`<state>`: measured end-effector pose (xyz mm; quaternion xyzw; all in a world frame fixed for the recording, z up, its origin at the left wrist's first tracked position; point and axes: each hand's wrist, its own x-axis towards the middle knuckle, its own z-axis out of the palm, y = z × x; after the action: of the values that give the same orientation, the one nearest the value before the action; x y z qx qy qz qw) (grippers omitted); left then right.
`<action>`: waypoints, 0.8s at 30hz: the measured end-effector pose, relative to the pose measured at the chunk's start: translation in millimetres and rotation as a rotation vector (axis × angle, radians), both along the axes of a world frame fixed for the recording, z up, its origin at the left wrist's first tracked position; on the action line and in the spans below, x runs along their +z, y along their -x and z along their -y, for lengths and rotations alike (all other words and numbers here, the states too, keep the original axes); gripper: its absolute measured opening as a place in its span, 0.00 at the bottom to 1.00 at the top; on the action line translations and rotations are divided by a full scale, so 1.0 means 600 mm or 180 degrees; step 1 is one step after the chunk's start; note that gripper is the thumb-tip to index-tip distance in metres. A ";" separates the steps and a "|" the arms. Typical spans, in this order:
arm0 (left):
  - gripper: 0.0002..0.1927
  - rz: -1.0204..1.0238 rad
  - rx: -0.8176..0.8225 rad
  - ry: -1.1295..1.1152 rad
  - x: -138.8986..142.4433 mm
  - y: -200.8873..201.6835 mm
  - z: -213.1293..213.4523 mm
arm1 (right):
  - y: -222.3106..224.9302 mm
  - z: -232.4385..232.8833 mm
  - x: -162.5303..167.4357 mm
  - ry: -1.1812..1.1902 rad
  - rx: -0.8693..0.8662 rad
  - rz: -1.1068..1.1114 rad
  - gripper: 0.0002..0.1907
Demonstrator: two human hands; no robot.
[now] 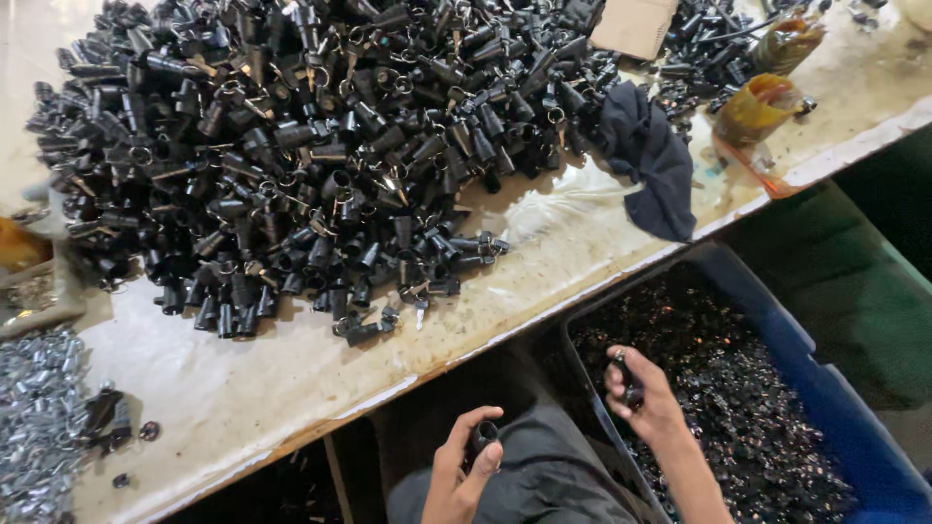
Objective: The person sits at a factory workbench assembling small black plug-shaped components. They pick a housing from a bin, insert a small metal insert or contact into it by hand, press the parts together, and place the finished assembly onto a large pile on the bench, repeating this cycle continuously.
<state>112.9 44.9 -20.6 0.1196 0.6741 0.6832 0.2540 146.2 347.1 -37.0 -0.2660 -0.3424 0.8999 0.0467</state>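
My left hand (464, 464) is low in view over my lap, with its fingers curled around a small black cylindrical part (482, 437). My right hand (641, 388) hovers over the near corner of a blue bin (845, 417) and grips another small black part (629, 380). The bin is full of small dark parts (748, 388). A big heap of black cylindrical parts with metal rings (311, 136) covers the worn white worktable (291, 369) beyond both hands.
A dark cloth (649, 155) and a white rag (558, 199) lie near the table's right edge. Shiny metal pieces (39, 417) pile up at the left. Amber plastic bags (757, 107), a cardboard piece (633, 25) and a green surface (854, 281) sit to the right.
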 end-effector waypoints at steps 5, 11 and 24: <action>0.20 0.0337 0.0452 -0.0159 -0.038 -0.028 -0.026 | -0.006 0.105 0.012 -0.0135 0.0752 -0.0144 0.14; 0.18 -0.0853 0.0713 0.0774 -0.032 -0.035 0.047 | -0.004 0.203 0.025 0.0671 0.1411 0.0064 0.15; 0.25 -0.1341 0.0654 0.0751 -0.064 -0.034 0.061 | -0.015 0.241 0.069 -0.0111 0.1462 0.0704 0.14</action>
<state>133.4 8.1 -58.8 0.1597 0.7957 0.5821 0.0496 155.0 202.5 4.5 -0.2772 -0.4123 0.8463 -0.1921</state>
